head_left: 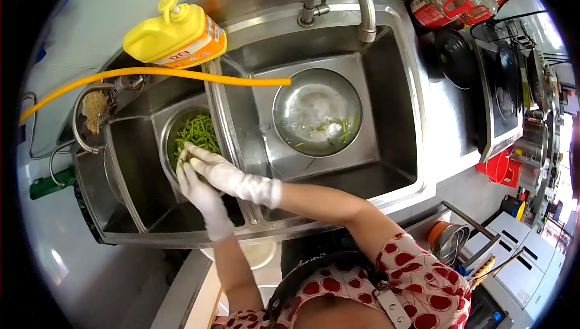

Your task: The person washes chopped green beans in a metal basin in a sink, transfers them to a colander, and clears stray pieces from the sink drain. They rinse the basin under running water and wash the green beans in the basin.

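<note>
My left hand (202, 197) and my right hand (219, 171), both in white gloves, are close together over the near left part of a round metal bowl (166, 133). The bowl stands in the left sink and holds a heap of short, thin cut green vegetable pieces (199, 133). My gloved fingers are bent and drawn together at the edge of the heap. Whatever is between the fingertips is too small and covered to make out. In the right sink (302, 175), a larger metal basin (284, 133) contains water with a few green pieces (344, 130) floating in it.
A yellow hose (199, 75) crosses above the left sink, its end over the basin. On the back ledge stands a yellow jug (175, 33). A steel faucet (365, 3) overhangs the right sink. Plastic bottles (444, 6) and a black appliance (501, 87) are at the right.
</note>
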The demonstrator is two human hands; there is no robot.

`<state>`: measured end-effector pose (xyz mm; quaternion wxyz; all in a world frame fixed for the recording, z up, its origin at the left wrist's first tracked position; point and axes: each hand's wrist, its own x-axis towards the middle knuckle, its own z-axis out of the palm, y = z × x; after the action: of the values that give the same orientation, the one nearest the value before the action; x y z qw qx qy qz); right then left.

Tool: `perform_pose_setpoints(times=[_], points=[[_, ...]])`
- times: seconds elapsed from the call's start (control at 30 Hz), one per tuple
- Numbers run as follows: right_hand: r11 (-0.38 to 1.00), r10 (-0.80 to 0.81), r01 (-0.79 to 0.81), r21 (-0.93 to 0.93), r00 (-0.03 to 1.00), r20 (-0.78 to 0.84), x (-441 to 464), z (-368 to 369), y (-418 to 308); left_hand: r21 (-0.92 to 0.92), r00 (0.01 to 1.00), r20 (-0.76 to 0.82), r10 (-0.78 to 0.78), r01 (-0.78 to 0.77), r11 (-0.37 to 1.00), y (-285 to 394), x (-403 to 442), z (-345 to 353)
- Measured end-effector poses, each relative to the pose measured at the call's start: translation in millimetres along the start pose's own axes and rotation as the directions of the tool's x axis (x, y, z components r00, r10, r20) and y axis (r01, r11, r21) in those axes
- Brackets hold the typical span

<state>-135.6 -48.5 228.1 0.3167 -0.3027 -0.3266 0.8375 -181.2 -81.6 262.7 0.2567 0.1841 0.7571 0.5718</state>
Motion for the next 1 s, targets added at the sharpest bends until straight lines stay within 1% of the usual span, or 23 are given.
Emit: perform_pose_setpoints(times=[0.03, 0.07, 0.1, 0.13, 0.17, 0.2, 0.23, 0.27, 0.3, 0.33, 0.37, 0.4, 0.47, 0.5, 0.53, 0.6, 0.63, 0.73, 0.77, 0.87, 0.9, 0.97, 1.0], points=[[0.966, -0.047, 0.044, -0.257, 0.999, -0.003, 11, -1, 10, 0.042, 0.995, 0.082, -0.049, 0.045, 0.998, -41, 28, -20], [0.878, -0.013, -0.019, -0.479, 0.998, -0.065, 3, -11, -7, 0.092, 0.982, 0.161, -0.098, 0.084, 0.992, -77, 48, -33], [0.772, -0.195, 0.152, -0.617, 0.981, -0.002, -4, -30, -10, 0.491, 0.998, 0.061, -0.018, -0.015, 0.871, -78, 47, -32], [0.691, -0.360, 0.300, -0.657, 0.932, 0.047, -18, -49, -38, 0.803, 0.995, 0.002, 0.098, -0.060, 0.593, -77, 43, -28], [0.587, -0.480, 0.403, -0.702, 0.872, 0.099, -30, -76, -65, 0.806, 0.919, 0.113, 0.378, -0.307, 0.506, -70, 39, -28], [0.527, -0.529, 0.389, -0.756, 0.846, 0.066, -34, -114, -69, 0.701, 0.861, 0.133, 0.490, -0.432, 0.568, -43, 26, -12], [0.609, -0.498, 0.251, -0.752, 0.860, -0.116, -37, -154, -71, 0.529, 0.897, 0.158, 0.412, -0.429, 0.732, -30, 15, 0], [0.465, -0.447, 0.012, -0.885, 0.866, -0.223, -34, -212, -63, 0.338, 0.921, 0.192, 0.339, -0.386, 0.859, -25, 5, 11], [0.622, -0.340, -0.040, -0.782, 0.886, -0.316, -29, -267, -57, 0.148, 0.832, 0.274, 0.483, -0.532, 0.834, -38, -3, 31], [0.221, -0.474, -0.120, -0.968, 0.854, -0.215, -31, -307, -61, 0.349, 0.836, 0.395, 0.381, -0.520, 0.780, -31, -18, 55], [0.130, -0.325, -0.216, -0.968, 0.913, -0.247, -31, -346, -58, 0.312, 0.826, 0.491, 0.277, -0.463, 0.829, -37, -30, 86], [0.022, -0.171, -0.290, -0.957, 0.942, -0.289, -31, -375, -49, 0.477, 0.809, 0.582, 0.085, -0.424, 0.770, -49, -38, 112], [0.068, -0.033, -0.367, -0.928, 0.928, -0.370, -35, -404, -28, 0.568, 0.665, 0.735, -0.131, -0.498, 0.656, -111, -49, 158], [0.083, 0.036, -0.412, -0.907, 0.911, -0.411, -38, -416, -20, 0.621, 0.646, 0.738, -0.196, -0.536, 0.572, -140, -54, 176], [0.112, 0.076, -0.412, -0.904, 0.911, -0.406, -38, -424, -12, 0.662, 0.627, 0.734, -0.261, -0.573, 0.483, -165, -57, 190], [0.171, 0.155, -0.417, -0.892, 0.906, -0.394, -35, -435, 4, 0.681, 0.642, 0.723, -0.255, -0.600, 0.420, -195, -57, 203], [0.249, 0.098, -0.314, -0.916, 0.949, -0.299, -34, -435, 10, 0.688, 0.647, 0.719, -0.254, -0.614, 0.386, -208, -57, 205], [0.030, 0.013, -0.183, -0.983, 0.983, -0.182, -32, -422, 19, 0.717, 0.588, 0.696, -0.412, -0.527, 0.457, -235, -51, 207], [-0.012, 0.032, -0.121, -0.993, 0.992, -0.122, -28, -421, 21, 0.666, 0.585, 0.742, -0.327, -0.591, 0.455, -237, -55, 204], [0.016, 0.282, -0.182, -0.983, 0.944, -0.170, -23, -407, 12, 0.651, 0.529, 0.749, -0.399, -0.479, 0.589, -247, -60, 209], [-0.025, 0.320, -0.117, -0.993, 0.940, -0.119, -22, -402, 8, 0.630, 0.461, 0.776, -0.430, -0.525, 0.573, -264, -60, 211], [-0.018, 0.364, -0.047, -0.999, 0.930, -0.051, -21, -414, 21, 0.572, 0.321, 0.811, -0.488, -0.609, 0.550, -312, -63, 213], [-0.014, 0.386, -0.013, -1.000, 0.922, -0.018, -21, -414, 21, 0.539, 0.305, 0.835, -0.459, -0.622, 0.568, -316, -67, 212]])
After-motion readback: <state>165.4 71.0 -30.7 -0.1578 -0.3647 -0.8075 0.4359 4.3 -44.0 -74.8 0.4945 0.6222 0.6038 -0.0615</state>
